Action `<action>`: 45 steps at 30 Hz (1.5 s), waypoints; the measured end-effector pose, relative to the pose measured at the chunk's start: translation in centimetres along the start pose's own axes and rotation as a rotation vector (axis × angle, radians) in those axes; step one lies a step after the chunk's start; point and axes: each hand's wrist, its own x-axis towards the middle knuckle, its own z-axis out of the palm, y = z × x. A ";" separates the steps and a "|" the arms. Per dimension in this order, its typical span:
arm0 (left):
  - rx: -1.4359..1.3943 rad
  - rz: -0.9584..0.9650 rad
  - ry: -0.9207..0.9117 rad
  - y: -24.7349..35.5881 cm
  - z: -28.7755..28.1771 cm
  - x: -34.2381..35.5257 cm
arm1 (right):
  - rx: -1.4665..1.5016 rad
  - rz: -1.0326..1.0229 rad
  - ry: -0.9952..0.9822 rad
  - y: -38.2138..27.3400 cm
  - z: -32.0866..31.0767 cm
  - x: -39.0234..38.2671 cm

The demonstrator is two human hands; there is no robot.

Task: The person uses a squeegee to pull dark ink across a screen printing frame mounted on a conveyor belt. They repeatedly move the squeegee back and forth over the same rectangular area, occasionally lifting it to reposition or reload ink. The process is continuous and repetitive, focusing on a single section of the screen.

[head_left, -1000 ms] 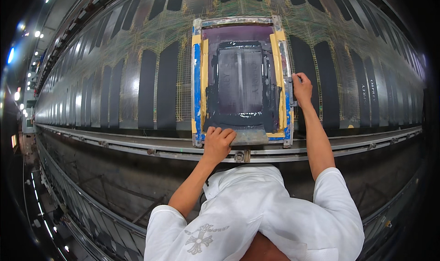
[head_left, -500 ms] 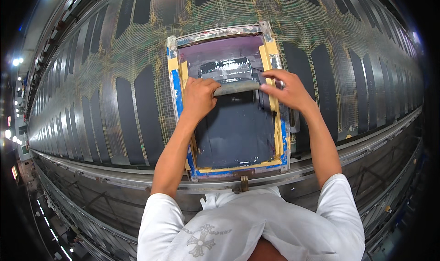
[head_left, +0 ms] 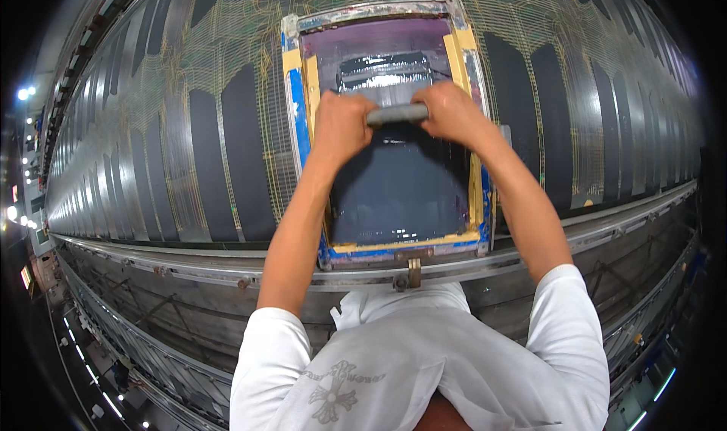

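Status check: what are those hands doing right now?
Left hand and right hand both gripping squeegee. Squeegee on screen frame, far half. Nothing blocking.

packages: none | labels: none seen | signs: none legible; small lit panel (head_left: 27,276) at far left edge, orange-red glow, too small to tell its kind | screens: one printing screen frame (head_left: 297,90), rectangular, on long counter (head_left: 189,173); blue and yellow tape on borders, purple mesh at top, dark ink in middle
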 end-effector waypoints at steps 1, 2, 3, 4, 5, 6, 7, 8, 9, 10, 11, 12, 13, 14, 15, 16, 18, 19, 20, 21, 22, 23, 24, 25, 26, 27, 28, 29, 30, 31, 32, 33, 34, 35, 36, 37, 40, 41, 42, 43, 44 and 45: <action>0.004 0.021 0.007 1.3 0.1 -2.4 | 0.001 -0.013 0.013 -1.0 1.2 -2.6; -0.032 0.004 -0.022 2.3 0.7 -5.4 | -0.010 -0.043 0.016 -2.6 2.0 -5.6; 0.013 -0.008 -0.072 4.5 0.2 -8.6 | -0.015 -0.002 -0.058 -4.7 2.5 -8.5; 0.025 -0.018 -0.080 6.3 0.1 -11.6 | 0.018 -0.017 -0.055 -6.2 3.5 -11.3; 0.008 -0.035 -0.084 7.7 0.3 -14.4 | 0.032 -0.005 -0.056 -7.9 3.8 -13.5; -0.008 -0.056 -0.094 9.1 -0.1 -16.1 | 0.036 0.001 -0.072 -9.1 4.1 -15.3; -0.012 -0.059 -0.090 9.8 -0.3 -17.1 | 0.041 -0.004 -0.062 -9.9 4.2 -16.2; -0.017 -0.062 -0.087 10.2 -0.4 -17.6 | 0.046 -0.008 -0.053 -10.3 4.2 -16.7; -0.018 -0.062 -0.112 10.2 -0.6 -17.6 | 0.040 -0.002 -0.079 -10.3 4.1 -16.8; -0.014 -0.054 -0.128 9.7 -0.7 -16.9 | 0.027 0.001 -0.094 -9.8 3.9 -16.3; -0.011 -0.046 -0.145 9.1 -0.9 -15.9 | 0.014 0.006 -0.109 -9.3 3.5 -15.5; 0.027 -0.027 -0.113 8.2 -1.0 -14.3 | -0.019 -0.015 -0.081 -8.6 2.8 -14.0; 0.062 -0.010 -0.084 7.0 -1.1 -12.1 | -0.051 -0.034 -0.058 -7.5 1.9 -11.9; 0.102 0.002 -0.051 5.5 -1.1 -9.8 | -0.082 -0.059 -0.034 -6.2 1.0 -9.3; 0.108 0.014 -0.029 4.0 -1.1 -7.1 | -0.107 -0.079 0.006 -4.5 0.5 -6.8; 0.116 0.026 -0.009 2.5 -1.1 -4.3 | -0.130 -0.100 0.047 -2.8 0.0 -4.2; 0.114 0.036 0.006 -0.2 -1.2 0.6 | -0.120 -0.093 0.093 -0.5 -1.5 0.6; 0.108 0.042 0.004 -1.3 -1.2 2.5 | -0.104 -0.062 0.070 0.4 -2.2 2.3; 0.095 0.043 -0.010 -2.2 -1.3 4.1 | -0.085 -0.036 0.046 1.1 -2.9 3.8; 0.083 0.043 -0.023 -2.9 -1.5 5.5 | -0.065 -0.010 0.022 1.7 -3.5 5.2; 0.064 0.043 -0.040 -3.6 -1.3 6.7 | -0.066 0.014 0.001 2.3 -4.0 6.2; 0.053 0.046 -0.022 -4.1 -1.3 7.5 | -0.066 0.038 -0.022 2.6 -4.2 7.0; 0.058 0.041 -0.026 -4.4 -1.3 8.2 | -0.066 0.061 -0.045 3.2 -4.2 7.6; 0.059 0.035 -0.034 -4.5 -1.3 8.7 | -0.078 0.053 -0.025 4.2 -3.5 8.1; 0.062 0.021 -0.040 -4.7 -1.2 8.8 | -0.065 0.087 -0.067 4.0 -3.7 8.3; 0.041 0.012 -0.045 -4.8 -0.8 8.7 | -0.051 0.120 -0.109 3.7 -4.2 8.4; 0.049 -0.003 -0.041 -4.7 -0.8 8.7 | -0.039 0.149 -0.146 3.2 -4.5 8.5; 0.058 -0.018 -0.037 -4.3 -0.7 8.5 | -0.049 0.090 -0.045 3.3 -4.2 8.2; 0.067 -0.033 -0.031 -3.9 -0.7 7.9 | -0.036 0.084 -0.046 3.0 -3.7 7.6; 0.031 -0.041 -0.017 -3.6 -0.6 7.1 | -0.032 0.079 -0.039 2.7 -3.5 7.2; -0.004 -0.049 -0.002 -3.3 -0.5 6.0 | -0.029 0.073 -0.033 2.3 -3.3 6.5; -0.039 -0.057 0.014 -2.9 -0.3 4.7 | -0.021 0.043 0.004 2.1 -2.2 5.2; -0.028 -0.036 0.012 -2.2 0.0 3.2 | -0.030 0.023 -0.010 1.6 -1.6 3.6; -0.016 -0.020 0.005 -1.1 0.2 0.6 | -0.031 0.002 -0.029 0.5 -0.7 1.4; -0.004 -0.005 -0.002 0.2 0.5 -2.2 | -0.033 -0.020 -0.049 -0.8 0.2 -1.1; 0.005 0.004 -0.028 1.8 0.7 -5.3 | -0.015 -0.038 -0.025 -2.5 1.1 -4.2; 0.056 -0.038 -0.075 7.5 0.6 -14.6 | 0.026 -0.126 0.044 -7.3 4.0 -12.9; 0.060 -0.046 -0.054 8.4 0.7 -16.2 | 0.034 -0.113 0.043 -8.7 4.5 -14.9; 0.061 -0.050 -0.031 9.2 0.8 -17.3 | 0.037 -0.098 0.043 -9.5 4.5 -16.1; 0.065 -0.060 -0.013 9.9 0.8 -18.1 | 0.097 -0.046 -0.064 -9.9 3.4 -16.2; 0.064 -0.061 -0.024 10.2 0.5 -18.2 | 0.229 0.064 -0.011 -9.5 2.8 -16.0; 0.064 -0.062 -0.035 10.5 0.1 -18.1 | 0.363 0.172 0.044 -8.6 2.0 -15.7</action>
